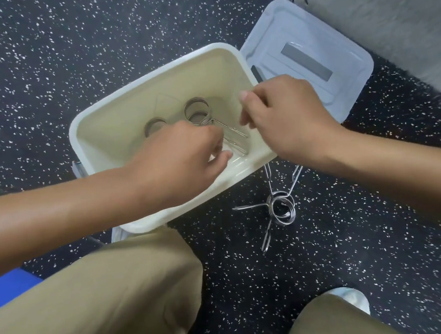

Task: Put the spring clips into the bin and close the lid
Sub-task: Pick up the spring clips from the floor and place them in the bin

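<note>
On the dark speckled floor (42,62), two spring clips (281,206) lie tangled just below the right hand (288,122), handles fanning several ways. Both hands, apart and loosely curled, empty, hover over the cream bin (117,114); the lid (311,58) lies open beyond.

Just one head cam here, looking steeply down from right above the bin (150,92) on the floor, close in, knees below it.
</note>
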### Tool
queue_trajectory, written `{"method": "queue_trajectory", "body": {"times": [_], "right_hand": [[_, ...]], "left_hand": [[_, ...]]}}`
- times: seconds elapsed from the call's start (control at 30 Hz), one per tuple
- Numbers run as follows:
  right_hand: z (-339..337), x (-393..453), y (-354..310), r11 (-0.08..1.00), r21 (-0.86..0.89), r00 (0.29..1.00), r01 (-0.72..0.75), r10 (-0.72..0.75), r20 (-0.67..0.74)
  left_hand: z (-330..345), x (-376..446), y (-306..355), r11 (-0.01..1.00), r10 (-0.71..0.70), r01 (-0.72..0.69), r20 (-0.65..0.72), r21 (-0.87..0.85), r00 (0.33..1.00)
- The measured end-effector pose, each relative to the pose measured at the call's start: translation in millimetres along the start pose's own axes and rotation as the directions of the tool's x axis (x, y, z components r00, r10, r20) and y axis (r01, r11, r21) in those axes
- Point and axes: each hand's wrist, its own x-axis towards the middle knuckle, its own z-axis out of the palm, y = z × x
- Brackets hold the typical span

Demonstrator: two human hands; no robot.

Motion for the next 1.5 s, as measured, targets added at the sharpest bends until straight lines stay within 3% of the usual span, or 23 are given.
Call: {"method": "queue_trajectory", "body": {"times": [0.23,0.37,0.47,0.6,0.7,0.87,1.03,1.5], "right_hand": [[-14.1,-51.0,62.0,0.995,0.041,0.994,-0.096,0.098,-0.052],[14.7,-80.5,103.8,0.983,-0.051,0.965,-0.174,0.181,0.192],[40.4,-97.1,121.4,0.979,-0.111,0.888,-0.168,0.2,0.415],[65.8,-103.2,126.7,0.974,0.027,0.852,-0.223,0.182,0.49],[78.3,-99.4,127.4,0.975,0.066,0.876,-0.214,0.162,0.453],[85.2,-95.8,130.8,0.993,-0.024,0.921,-0.112,0.113,0.372],[91.3,-100.6,127.6,0.991,-0.136,0.938,0.003,0.044,0.344],[43.4,-131.9,166.2,0.928,0.188,0.947,-0.321,0.31,0.086]], "left_hand": [[13.4,2.5,47.5,0.995,0.102,-0.102,0.031,-0.007,0.994],[29.1,2.5,65.0,0.99,0.143,-0.142,0.081,-0.018,0.986],[41.1,0.5,71.7,0.987,0.161,-0.157,0.112,-0.037,0.981],[57.0,-5.5,76.1,0.985,0.173,-0.168,0.164,-0.044,0.971],[67.8,-6.9,76.1,0.992,0.119,-0.106,0.208,-0.07,0.971],[87.1,-3.9,74.9,0.997,0.005,0.021,0.311,-0.08,0.95],[100.3,3.2,74.8,0.998,-0.031,0.046,0.306,-0.042,0.951],[139.6,41.5,63.1,0.952,-0.205,0.289,0.486,-0.103,0.849]]}}
